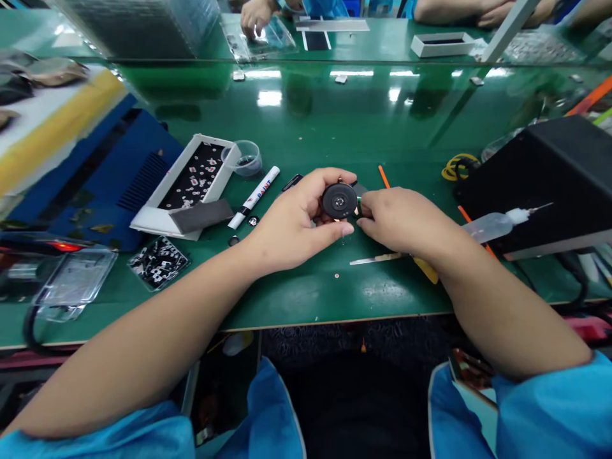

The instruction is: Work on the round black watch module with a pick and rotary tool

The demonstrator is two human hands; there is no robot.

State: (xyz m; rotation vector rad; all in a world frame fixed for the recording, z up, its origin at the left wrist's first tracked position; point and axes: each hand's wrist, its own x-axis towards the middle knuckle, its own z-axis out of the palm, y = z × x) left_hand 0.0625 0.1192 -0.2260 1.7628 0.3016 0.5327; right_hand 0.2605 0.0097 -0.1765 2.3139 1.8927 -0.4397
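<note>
A round black disc-shaped part [339, 201], with a small metallic centre, is gripped at its rim by the fingers and thumb of my left hand [292, 224], above the green table. At the disc's right edge, my right hand [404, 218] is closed in a pinch. A sliver of something thin and pale green shows at those fingertips, too small to name. Below my right hand lies a thin blade-like tool [375, 259]. Behind the disc, a dark flat piece [358, 188] is partly hidden. Left of my left hand lies a white paint marker [254, 197].
A white tray [216, 191] of small parts, a clear cup [247, 158] and a clear box of dark parts [159, 262] stand left. At right are a black box [540, 182] and a needle-tipped bottle [495, 225]. Across the table is another person's hand [257, 17].
</note>
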